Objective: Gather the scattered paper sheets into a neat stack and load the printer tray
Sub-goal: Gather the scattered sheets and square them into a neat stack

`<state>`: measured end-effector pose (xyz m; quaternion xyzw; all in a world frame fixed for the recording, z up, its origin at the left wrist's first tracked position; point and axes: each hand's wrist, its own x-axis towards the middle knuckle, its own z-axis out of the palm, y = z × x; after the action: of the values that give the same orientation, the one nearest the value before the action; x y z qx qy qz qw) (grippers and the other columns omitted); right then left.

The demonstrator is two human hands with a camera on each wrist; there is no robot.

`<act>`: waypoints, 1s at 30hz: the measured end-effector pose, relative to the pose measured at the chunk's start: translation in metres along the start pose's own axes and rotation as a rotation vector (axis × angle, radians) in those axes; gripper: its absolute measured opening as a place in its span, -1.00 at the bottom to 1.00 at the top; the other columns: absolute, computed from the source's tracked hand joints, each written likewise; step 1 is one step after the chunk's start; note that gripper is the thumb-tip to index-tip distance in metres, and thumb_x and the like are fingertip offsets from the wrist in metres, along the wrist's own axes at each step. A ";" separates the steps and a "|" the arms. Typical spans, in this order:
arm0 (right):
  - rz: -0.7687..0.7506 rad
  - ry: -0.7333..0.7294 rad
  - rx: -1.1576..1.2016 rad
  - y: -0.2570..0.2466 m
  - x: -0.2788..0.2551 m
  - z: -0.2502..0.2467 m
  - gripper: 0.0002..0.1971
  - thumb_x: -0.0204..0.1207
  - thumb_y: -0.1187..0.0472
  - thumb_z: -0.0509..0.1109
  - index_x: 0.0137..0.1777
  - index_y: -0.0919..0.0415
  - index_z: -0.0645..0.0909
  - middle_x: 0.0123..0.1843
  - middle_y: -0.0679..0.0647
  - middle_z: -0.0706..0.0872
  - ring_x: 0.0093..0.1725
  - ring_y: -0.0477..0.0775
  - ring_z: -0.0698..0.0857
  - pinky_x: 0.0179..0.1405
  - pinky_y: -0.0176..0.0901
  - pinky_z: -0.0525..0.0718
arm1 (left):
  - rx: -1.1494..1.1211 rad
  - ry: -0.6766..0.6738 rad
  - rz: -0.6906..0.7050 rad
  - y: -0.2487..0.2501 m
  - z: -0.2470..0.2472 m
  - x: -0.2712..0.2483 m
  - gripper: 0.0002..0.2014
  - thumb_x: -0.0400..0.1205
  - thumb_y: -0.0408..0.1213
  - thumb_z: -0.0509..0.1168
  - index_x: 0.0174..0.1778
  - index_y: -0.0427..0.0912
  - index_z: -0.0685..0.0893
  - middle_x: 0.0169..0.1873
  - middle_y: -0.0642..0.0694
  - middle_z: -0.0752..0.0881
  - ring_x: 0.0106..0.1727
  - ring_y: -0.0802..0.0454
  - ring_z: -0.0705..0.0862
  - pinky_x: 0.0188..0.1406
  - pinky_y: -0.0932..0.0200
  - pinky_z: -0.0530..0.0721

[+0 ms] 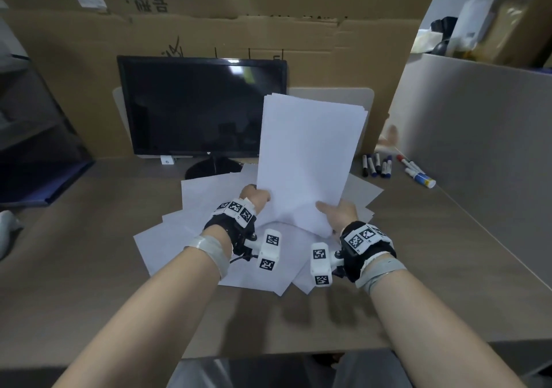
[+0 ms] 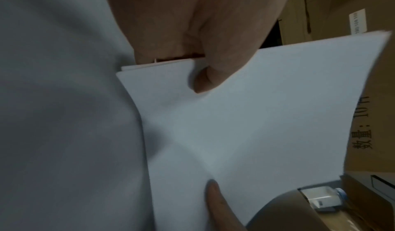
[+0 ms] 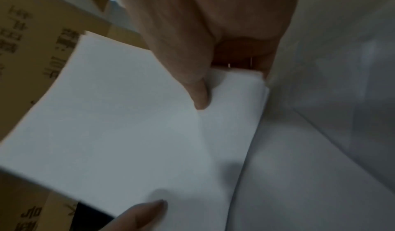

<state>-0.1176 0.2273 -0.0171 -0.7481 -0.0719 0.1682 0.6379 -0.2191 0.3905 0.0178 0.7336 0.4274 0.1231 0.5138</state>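
A stack of white paper sheets (image 1: 307,154) stands nearly upright above the desk, its lower end bent toward me and its top edges slightly fanned. My left hand (image 1: 254,198) grips its lower left edge, thumb (image 2: 205,79) on the front of the stack (image 2: 256,107). My right hand (image 1: 337,213) grips the lower right corner, thumb (image 3: 198,92) pressed on the stack (image 3: 117,116). More loose white sheets (image 1: 185,238) lie scattered and overlapping on the desk under both hands. No printer tray shows in any view.
A dark monitor (image 1: 197,107) stands behind the papers. Several markers (image 1: 376,165) and a glue stick (image 1: 421,177) lie at the right. A grey partition (image 1: 478,119) borders the right side, cardboard walls (image 1: 89,59) the back. A blue folder (image 1: 44,184) lies at the left.
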 end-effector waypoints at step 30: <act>0.152 0.103 -0.510 0.015 -0.001 0.016 -0.74 0.71 0.42 0.13 -0.06 0.51 0.62 0.27 0.43 0.69 0.27 0.38 0.67 0.02 -0.02 0.56 | -0.328 0.107 -0.240 -0.060 -0.078 0.032 -0.36 0.12 -0.15 0.49 0.10 -0.37 0.60 -0.05 -0.20 0.68 -0.09 -0.17 0.71 0.06 0.00 0.67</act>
<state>-0.1260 0.2392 -0.0338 -0.8955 -0.0230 0.1537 0.4170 -0.2776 0.4714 -0.0075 0.5763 0.5129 0.1677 0.6138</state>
